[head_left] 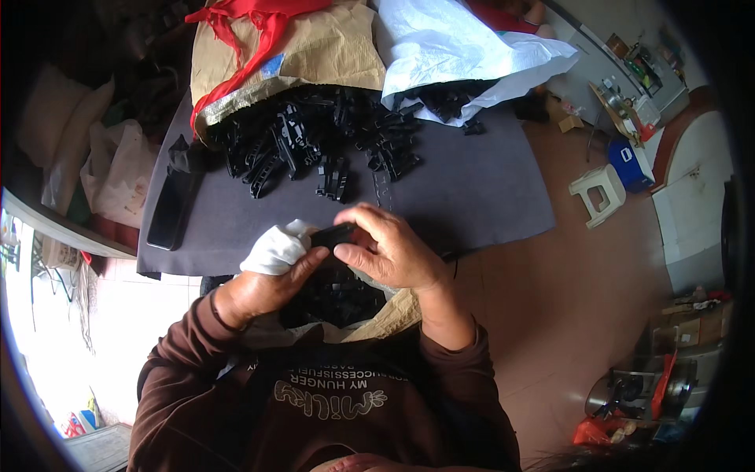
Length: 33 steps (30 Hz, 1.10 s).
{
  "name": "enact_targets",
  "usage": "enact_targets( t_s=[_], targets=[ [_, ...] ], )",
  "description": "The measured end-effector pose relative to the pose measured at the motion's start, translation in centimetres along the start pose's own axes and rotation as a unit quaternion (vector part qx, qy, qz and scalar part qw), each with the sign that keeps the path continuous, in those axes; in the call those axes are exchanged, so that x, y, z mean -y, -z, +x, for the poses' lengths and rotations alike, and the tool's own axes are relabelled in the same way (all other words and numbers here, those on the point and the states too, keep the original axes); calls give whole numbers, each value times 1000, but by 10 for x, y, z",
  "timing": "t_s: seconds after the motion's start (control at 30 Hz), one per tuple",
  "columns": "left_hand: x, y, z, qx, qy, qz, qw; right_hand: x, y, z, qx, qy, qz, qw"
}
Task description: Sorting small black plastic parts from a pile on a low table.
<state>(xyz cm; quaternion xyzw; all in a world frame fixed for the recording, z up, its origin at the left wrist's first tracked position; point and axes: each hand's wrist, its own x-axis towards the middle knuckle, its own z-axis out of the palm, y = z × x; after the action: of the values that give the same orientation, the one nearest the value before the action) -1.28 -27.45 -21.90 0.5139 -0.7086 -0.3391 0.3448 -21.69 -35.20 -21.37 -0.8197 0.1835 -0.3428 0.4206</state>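
Between my two hands, over the near edge of the dark cloth-covered table [472, 189], is a small black plastic part [333, 235]. My left hand [275, 275], partly wrapped in a white cloth [277, 248], grips its left end with the thumb on top. My right hand [391, 248] pinches the other end between thumb and fingers. Beyond them, a heap of similar black plastic parts [295, 141] spills from a brown sack [314, 47] onto the cloth. Below my hands, an open sack at my lap holds more black parts [334, 299].
A white sack [448, 55] with black parts lies at the far right of the table. A black phone [167, 212] rests at the left. On the floor to the right stand a cream stool [598, 195] and a blue box [629, 164]. Red cloth [263, 27] drapes the brown sack.
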Motion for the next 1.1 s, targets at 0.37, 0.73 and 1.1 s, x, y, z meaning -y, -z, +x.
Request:
enact_targets(
  t_s=[0.37,0.73,1.1],
  targets=[
    [-2,17,56,-57,-150,326,932,-30,-5,7,-153,24,-395,905],
    [20,25,34,-101,-89,327,935,-21,7,2,-81,-7,-330,941],
    [11,25,33,-122,-73,393,909,-13,20,-7,-73,-100,-335,934]
  ],
)
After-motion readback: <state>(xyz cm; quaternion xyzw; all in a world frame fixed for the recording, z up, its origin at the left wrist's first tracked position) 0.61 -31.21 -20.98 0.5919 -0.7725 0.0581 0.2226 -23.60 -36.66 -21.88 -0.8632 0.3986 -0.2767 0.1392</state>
